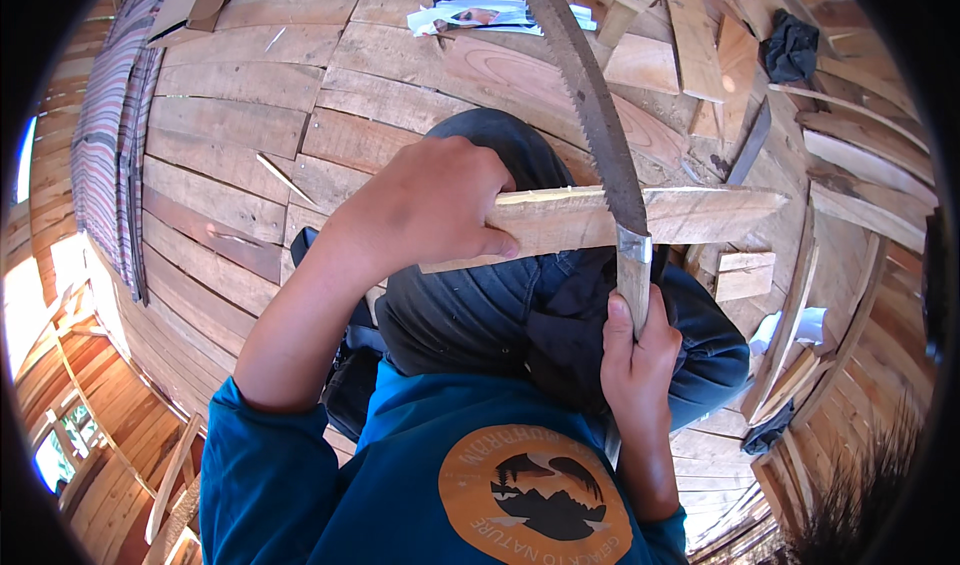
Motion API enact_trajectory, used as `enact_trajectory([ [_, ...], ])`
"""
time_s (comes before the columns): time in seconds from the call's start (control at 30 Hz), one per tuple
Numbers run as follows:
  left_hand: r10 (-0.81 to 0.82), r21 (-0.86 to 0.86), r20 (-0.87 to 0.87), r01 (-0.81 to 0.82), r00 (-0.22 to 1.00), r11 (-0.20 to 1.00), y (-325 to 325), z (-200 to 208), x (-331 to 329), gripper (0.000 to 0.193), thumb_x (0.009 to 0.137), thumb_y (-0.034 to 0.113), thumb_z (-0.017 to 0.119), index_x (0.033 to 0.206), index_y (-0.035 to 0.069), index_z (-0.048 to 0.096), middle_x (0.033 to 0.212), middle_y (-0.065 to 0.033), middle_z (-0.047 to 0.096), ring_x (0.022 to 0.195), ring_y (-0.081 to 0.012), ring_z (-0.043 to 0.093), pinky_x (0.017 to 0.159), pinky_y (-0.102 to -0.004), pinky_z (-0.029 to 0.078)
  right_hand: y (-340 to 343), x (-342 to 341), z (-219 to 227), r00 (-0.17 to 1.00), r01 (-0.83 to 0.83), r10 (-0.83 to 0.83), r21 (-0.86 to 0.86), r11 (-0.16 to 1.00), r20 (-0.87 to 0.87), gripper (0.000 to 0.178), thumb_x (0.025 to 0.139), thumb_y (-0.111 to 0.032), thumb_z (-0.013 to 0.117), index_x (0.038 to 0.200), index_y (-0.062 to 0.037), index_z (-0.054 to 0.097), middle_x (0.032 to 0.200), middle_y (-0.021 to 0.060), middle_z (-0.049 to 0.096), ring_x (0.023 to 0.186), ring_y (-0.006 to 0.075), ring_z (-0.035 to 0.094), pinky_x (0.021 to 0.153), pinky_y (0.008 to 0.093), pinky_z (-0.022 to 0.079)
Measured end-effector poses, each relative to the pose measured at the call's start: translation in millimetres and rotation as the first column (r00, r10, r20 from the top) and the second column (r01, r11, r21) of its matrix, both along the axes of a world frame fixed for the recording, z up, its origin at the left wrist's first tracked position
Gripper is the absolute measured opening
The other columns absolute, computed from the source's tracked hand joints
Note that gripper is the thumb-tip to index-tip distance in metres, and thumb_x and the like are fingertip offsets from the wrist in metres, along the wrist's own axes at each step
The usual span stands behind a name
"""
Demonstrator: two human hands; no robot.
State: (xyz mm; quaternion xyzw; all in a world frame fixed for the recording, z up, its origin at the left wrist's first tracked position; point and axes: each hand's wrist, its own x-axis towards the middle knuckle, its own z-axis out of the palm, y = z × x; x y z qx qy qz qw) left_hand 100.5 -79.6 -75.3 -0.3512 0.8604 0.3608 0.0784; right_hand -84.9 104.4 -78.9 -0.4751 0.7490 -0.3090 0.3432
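My left hand (pixel 425 200) is closed around the left end of a narrow wooden board (pixel 560 222). The board lies crosswise over my bent legs, its right end tapering to a point. In my right hand (pixel 640 350) is the wooden handle of a handsaw (pixel 592 95). A metal collar joins the handle to the long, curved, toothed blade, which points away from me. The blade crosses the board right of its middle, teeth facing left. Whether the teeth bite into the wood, I cannot tell.
Rough planks form the floor (pixel 240 80). Loose boards (pixel 695 40) lie at the far right, with a dark cloth (pixel 790 47) beside them. A small wood block (pixel 745 275) sits right of my knee. Torn printed paper (pixel 490 15) lies ahead, and a striped cloth (pixel 115 125) at the left.
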Motion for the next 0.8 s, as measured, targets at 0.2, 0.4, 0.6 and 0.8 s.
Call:
enact_trajectory([
  [0.2,-0.012,0.008,0.017,0.012,1.0,1.0,1,2,-1,0.043,0.066,0.036,0.082,0.09,0.0,0.074,0.076,-0.0177,0.068,0.075,-0.0345,0.067,0.072,-0.04,0.053,5,-1,-3,1.0,0.008,-0.008,0.002,1.0,0.019,0.024,0.101,-0.021,0.05,0.099,0.0018,0.056,0.058,0.0016,0.05,0.05,0.0075,0.048,0.047,0.0247,0.036],
  [0.4,0.039,0.117,0.018,-0.041,0.999,0.992,4,-8,-4,0.044,0.065,0.036,0.082,0.086,-0.002,0.072,0.076,-0.0193,0.067,0.076,-0.0357,0.066,0.07,-0.0405,0.052,27,-16,9,0.991,0.121,-0.124,0.065,0.991,0.054,0.022,0.101,-0.019,0.047,0.102,0.0012,0.055,0.057,-0.0007,0.049,0.047,0.0044,0.043,0.044,0.0214,0.032],
  [0.6,0.042,0.197,0.071,-0.056,0.997,0.979,1,-2,-7,0.044,0.064,0.032,0.082,0.09,-0.002,0.072,0.083,-0.0231,0.067,0.084,-0.0374,0.066,0.077,-0.0416,0.051,76,-35,30,0.999,0.031,-0.04,0.232,0.972,0.037,0.02,0.096,-0.015,0.057,0.103,0.0044,0.058,0.065,0.0155,0.061,0.055,0.0269,0.065,0.05,0.033,0.046],
  [0.8,0.062,0.175,0.109,-0.08,0.992,0.981,1,3,-12,0.049,0.064,0.035,0.082,0.091,-0.004,0.071,0.085,-0.0237,0.067,0.085,-0.0378,0.065,0.079,-0.0425,0.051,69,-24,29,0.999,-0.037,0.045,0.255,0.966,-0.026,0.015,0.096,-0.013,0.058,0.101,0.001,0.057,0.062,0.0223,0.057,0.059,0.0404,0.065,0.049,0.0414,0.046],
])
